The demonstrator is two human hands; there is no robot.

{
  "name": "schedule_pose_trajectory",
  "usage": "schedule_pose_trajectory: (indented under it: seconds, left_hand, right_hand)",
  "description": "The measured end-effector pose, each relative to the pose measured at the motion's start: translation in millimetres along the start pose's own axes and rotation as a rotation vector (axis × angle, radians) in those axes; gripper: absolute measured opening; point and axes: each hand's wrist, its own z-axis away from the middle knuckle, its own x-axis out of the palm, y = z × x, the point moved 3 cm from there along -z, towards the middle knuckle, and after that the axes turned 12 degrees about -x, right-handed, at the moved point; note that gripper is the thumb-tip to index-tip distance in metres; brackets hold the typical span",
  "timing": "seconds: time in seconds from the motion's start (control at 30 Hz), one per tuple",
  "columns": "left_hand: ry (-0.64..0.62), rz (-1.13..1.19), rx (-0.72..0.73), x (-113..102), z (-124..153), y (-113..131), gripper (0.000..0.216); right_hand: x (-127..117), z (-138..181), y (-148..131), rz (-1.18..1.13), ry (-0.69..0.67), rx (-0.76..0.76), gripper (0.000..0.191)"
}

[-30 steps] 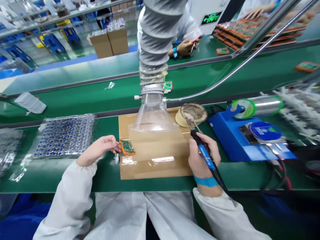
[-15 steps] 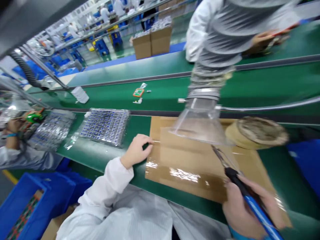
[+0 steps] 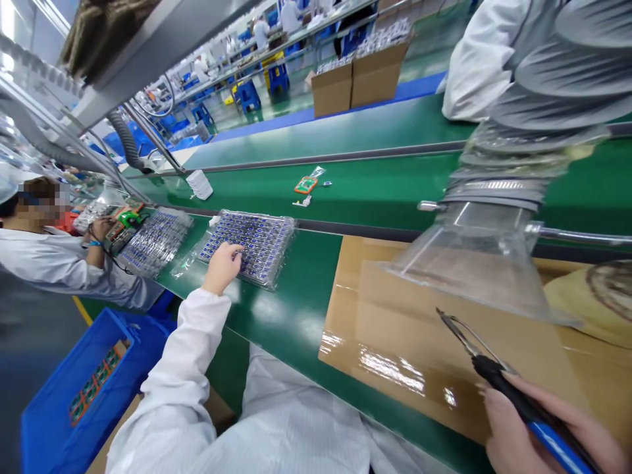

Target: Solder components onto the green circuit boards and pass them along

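Observation:
My left hand (image 3: 223, 266) reaches over a clear plastic tray (image 3: 281, 247) filled with rows of small blue-and-silver parts. Thumb and fingertips are closed together at the parts near the tray's front edge; what they pinch is too small to make out. In my right hand (image 3: 548, 428) is a soldering iron (image 3: 513, 388) with a black and blue handle. Its metal tip, with a thin guide beside it, points up and left over the taped cardboard sheet (image 3: 390, 316). Above the cardboard hangs a clear fume hood (image 3: 469, 263) on a grey duct.
A tan roll (image 3: 587, 296) sits right of the hood. An orange-rimmed green board (image 3: 305, 185) and small pieces lie on the green belt (image 3: 375, 187). To the left, a co-worker (image 3: 44, 250) sits by another parts tray (image 3: 157, 240). A blue bin (image 3: 54, 408) with boards stands below.
My left hand has moved left from the cardboard's edge to the parts tray. The view has swung left, while my right hand still holds the soldering iron over the cardboard.

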Motion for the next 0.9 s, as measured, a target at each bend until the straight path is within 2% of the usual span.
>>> schedule_pose_trajectory:
  seconds: [0.2,0.4,0.53,0.6,0.7,0.8,0.9]
  left_hand:
    - [0.005,-0.201,0.097,15.1,-23.5,17.9,0.023]
    - [-0.069,-0.363,0.157,9.7,-42.8,17.4,0.014]
    - [-0.118,-0.32,0.238,-0.7,-48.2,17.3,0.012]
    - [-0.108,-0.178,0.288,-8.5,-47.3,24.9,0.012]
    - [-0.021,0.205,0.333,-21.2,-45.4,53.4,0.011]
    - [-0.009,0.627,0.331,-22.2,-49.5,102.4,0.015]
    - [-0.058,1.073,0.308,-9.0,-62.4,164.0,0.021]
  right_hand:
    - [-8.3,0.9,-2.1,0.082,0.015,-0.085,0.023]
    - [-14.6,0.9,6.4,0.076,0.062,-0.081,0.021]
    - [-11.1,-1.6,5.9,0.076,0.09,-0.152,0.016]
    - [-8.7,-1.7,4.9,0.074,0.082,-0.159,0.015]
    - [-7.0,2.0,7.7,0.038,0.08,-0.101,0.017]
    - [-8.2,7.4,13.2,0.012,0.073,-0.066,0.02]
    - [-10.4,9.1,16.0,0.003,0.052,-0.072,0.021]
